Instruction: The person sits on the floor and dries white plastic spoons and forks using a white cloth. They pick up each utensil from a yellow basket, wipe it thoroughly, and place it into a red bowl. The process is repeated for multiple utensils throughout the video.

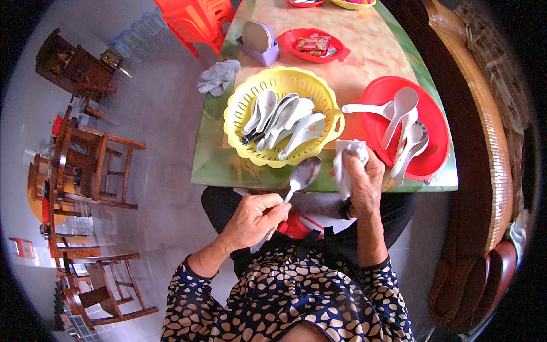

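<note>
My left hand grips the handle of a metal spoon, its bowl raised in front of the table's near edge. A crumpled white cloth is bunched in my right hand, a little apart from the spoon. Just beyond the spoon, a yellow basket with a slotted rim holds several white spoons and something dark-handled. To the right, a red plate carries several white spoons; one handle sticks out over its left rim.
Farther back stand a red dish of small packets and a purple holder with round coasters. A grey glove lies at the table's left edge. Wooden chairs are off left, an orange plastic chair beyond, and a wooden bench at right.
</note>
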